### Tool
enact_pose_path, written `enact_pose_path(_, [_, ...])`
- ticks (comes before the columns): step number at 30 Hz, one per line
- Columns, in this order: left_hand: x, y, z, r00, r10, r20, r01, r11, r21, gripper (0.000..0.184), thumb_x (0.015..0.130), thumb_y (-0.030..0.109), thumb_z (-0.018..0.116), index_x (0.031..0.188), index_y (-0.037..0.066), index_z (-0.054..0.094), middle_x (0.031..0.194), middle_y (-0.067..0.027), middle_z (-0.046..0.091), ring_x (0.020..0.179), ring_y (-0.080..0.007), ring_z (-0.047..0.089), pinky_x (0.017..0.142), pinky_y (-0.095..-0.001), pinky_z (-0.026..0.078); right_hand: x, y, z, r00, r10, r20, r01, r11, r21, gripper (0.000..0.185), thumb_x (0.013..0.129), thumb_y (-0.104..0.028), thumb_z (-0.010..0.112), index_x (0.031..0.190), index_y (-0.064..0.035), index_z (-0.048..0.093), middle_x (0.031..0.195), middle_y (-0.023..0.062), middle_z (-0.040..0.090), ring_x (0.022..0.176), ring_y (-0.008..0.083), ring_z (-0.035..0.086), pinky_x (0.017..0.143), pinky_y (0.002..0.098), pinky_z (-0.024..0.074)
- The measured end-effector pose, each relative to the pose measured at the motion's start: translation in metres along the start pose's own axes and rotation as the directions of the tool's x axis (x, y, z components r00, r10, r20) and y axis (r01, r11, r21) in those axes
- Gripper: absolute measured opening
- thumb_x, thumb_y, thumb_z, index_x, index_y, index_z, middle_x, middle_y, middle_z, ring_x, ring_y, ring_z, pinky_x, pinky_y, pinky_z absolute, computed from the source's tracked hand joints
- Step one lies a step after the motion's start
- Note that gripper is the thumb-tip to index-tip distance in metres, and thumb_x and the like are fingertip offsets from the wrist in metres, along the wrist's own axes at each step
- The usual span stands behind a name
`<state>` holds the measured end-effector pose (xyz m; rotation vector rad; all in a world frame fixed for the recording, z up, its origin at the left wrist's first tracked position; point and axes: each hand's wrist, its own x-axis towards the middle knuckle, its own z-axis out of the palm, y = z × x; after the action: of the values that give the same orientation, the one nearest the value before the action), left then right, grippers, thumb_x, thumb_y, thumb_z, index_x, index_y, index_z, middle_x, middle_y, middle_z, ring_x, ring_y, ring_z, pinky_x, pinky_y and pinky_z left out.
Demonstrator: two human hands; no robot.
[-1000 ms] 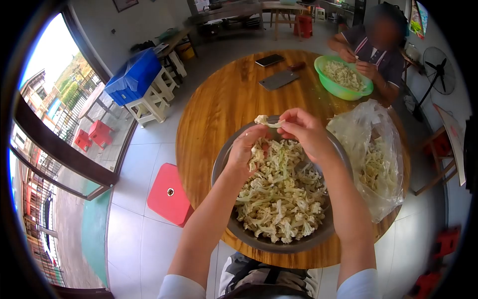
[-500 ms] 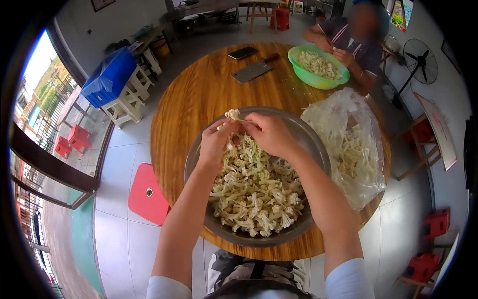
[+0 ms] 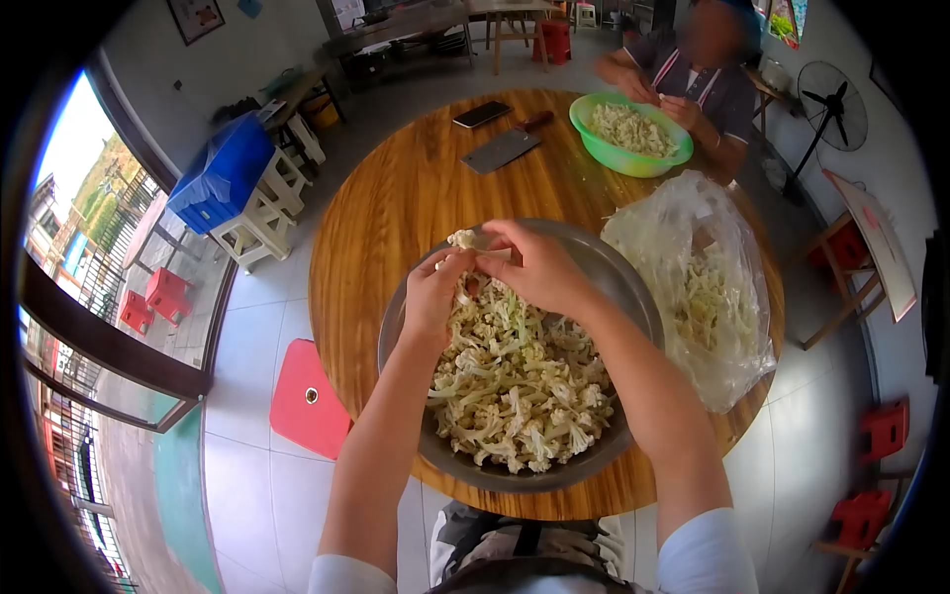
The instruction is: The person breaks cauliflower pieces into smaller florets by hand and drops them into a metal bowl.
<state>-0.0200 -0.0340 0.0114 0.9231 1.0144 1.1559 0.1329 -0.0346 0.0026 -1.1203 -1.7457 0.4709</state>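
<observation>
The hands (image 3: 539,269) partly cover the floret (image 3: 461,239), and the plastic bag (image 3: 683,238) blurs what may be cauliflower (image 3: 701,309).

The round tabletop (image 3: 371,238) is brown, streaky-grained wood. A wide metal bowl (image 3: 606,265) sits near its front edge, with a clear plastic bag (image 3: 740,346) beside it on the right. Toward the far side are a green bowl (image 3: 625,164), a cleaver (image 3: 503,151) and a phone (image 3: 482,115).

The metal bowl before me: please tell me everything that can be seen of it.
The bowl is wide and round, with a dull grey, metallic-looking wall and rim. It stands upright on the wooden table, holding many cauliflower pieces. The left forearm and right forearm hide parts of its rim; whether they touch it is unclear.
</observation>
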Motion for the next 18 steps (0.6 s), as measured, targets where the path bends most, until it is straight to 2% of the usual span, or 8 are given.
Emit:
enact_pose_path(1, [0.001, -0.001, -0.001, 1.000, 0.008, 0.000, -0.008, 1.000, -0.004, 0.014, 0.081, 0.015, 0.061, 0.087, 0.002, 0.060, 0.077, -0.0031, 0.060, 0.061, -0.0096, 0.052, 0.054, -0.0222, 0.040, 0.001, 0.000, 0.002, 0.984, -0.118, -0.137, 0.111, 0.992, -0.057, 0.046, 0.087, -0.020, 0.055, 0.127, -0.0034, 0.041, 0.070, 0.0091, 0.059, 0.065, 0.0196, 0.057, 0.059, 0.0322, 0.0441])
enact_pose_path(4, [0.001, -0.001, -0.001, 1.000, -0.020, -0.003, 0.020, 0.999, -0.048, 0.015, 0.080, 0.016, 0.061, 0.087, 0.002, 0.060, 0.076, -0.0041, 0.060, 0.059, -0.0100, 0.050, 0.052, -0.0224, 0.040, 0.006, -0.022, -0.022, 0.857, -0.255, -0.449, 0.197, 0.965, -0.173, 0.065, 0.084, -0.009, 0.057, 0.138, -0.0019, 0.022, 0.061, 0.0040, 0.050, 0.056, 0.0130, 0.049, 0.052, 0.0261, 0.0416])
enact_pose_path(7, [0.003, -0.002, -0.003, 0.998, -0.061, -0.006, 0.060, 0.996, -0.060, 0.015, 0.080, 0.016, 0.061, 0.087, 0.002, 0.060, 0.075, -0.0043, 0.060, 0.059, -0.0101, 0.051, 0.049, -0.0225, 0.040, 0.007, -0.028, -0.032, 0.719, -0.316, -0.619, 0.266, 0.948, -0.176, 0.067, 0.081, 0.002, 0.057, 0.138, 0.0003, 0.022, 0.057, 0.0008, 0.043, 0.050, 0.0090, 0.040, 0.047, 0.0211, 0.0382])
enact_pose_path(8, [0.004, -0.004, -0.004, 0.999, -0.044, 0.013, 0.045, 0.997, -0.067, 0.016, 0.080, 0.016, 0.061, 0.088, 0.002, 0.060, 0.075, -0.0046, 0.060, 0.058, -0.0101, 0.051, 0.048, -0.0228, 0.040, 0.005, -0.026, -0.035, 0.760, -0.277, -0.588, 0.209, 0.961, -0.182, 0.070, 0.084, -0.002, 0.057, 0.140, -0.0023, 0.015, 0.060, 0.0015, 0.052, 0.052, 0.0048, 0.047, 0.050, 0.0181, 0.0395])
enact_pose_path(11, [0.001, -0.001, 0.001, 0.998, -0.042, -0.054, 0.040, 0.999, -0.034, 0.016, 0.079, 0.015, 0.061, 0.088, 0.002, 0.060, 0.075, -0.0053, 0.060, 0.057, -0.0096, 0.051, 0.047, -0.0229, 0.040, 0.006, -0.024, -0.030, 0.713, -0.281, -0.642, 0.236, 0.959, -0.158, 0.074, 0.083, -0.002, 0.058, 0.140, -0.0026, 0.010, 0.061, 0.0015, 0.053, 0.053, 0.0049, 0.047, 0.050, 0.0183, 0.0396])
enact_pose_path(12, [0.003, -0.002, -0.003, 0.998, -0.064, -0.022, 0.063, 0.998, -0.002, 0.020, 0.082, 0.017, 0.056, 0.095, 0.002, 0.058, 0.079, -0.0059, 0.059, 0.059, -0.0121, 0.053, 0.050, -0.0252, 0.044, 0.006, -0.024, -0.031, 0.719, -0.275, -0.638, 0.238, 0.960, -0.146, 0.077, 0.083, -0.002, 0.058, 0.141, -0.0030, 0.007, 0.062, 0.0016, 0.054, 0.053, 0.0048, 0.047, 0.050, 0.0183, 0.0396])
enact_pose_path(15, [0.004, -0.002, -0.002, 0.999, -0.035, -0.004, 0.035, 0.999, -0.033, 0.017, 0.081, 0.016, 0.060, 0.088, 0.001, 0.060, 0.075, -0.0050, 0.059, 0.056, -0.0091, 0.050, 0.047, -0.0231, 0.040, 0.006, -0.023, -0.031, 0.732, -0.279, -0.622, 0.202, 0.960, -0.192, 0.077, 0.083, -0.002, 0.058, 0.141, -0.0032, 0.006, 0.061, 0.0015, 0.054, 0.053, 0.0047, 0.047, 0.050, 0.0182, 0.0397])
enact_pose_path(18, [0.001, 0.001, -0.003, 0.999, -0.044, 0.023, 0.045, 0.999, -0.005, 0.017, 0.081, 0.017, 0.059, 0.088, 0.001, 0.060, 0.075, -0.0043, 0.059, 0.057, -0.0093, 0.050, 0.048, -0.0227, 0.040, 0.006, -0.026, -0.034, 0.745, -0.306, -0.593, 0.207, 0.951, -0.230, 0.079, 0.083, -0.002, 0.058, 0.141, -0.0033, 0.005, 0.061, 0.0013, 0.054, 0.053, 0.0047, 0.048, 0.051, 0.0182, 0.0401])
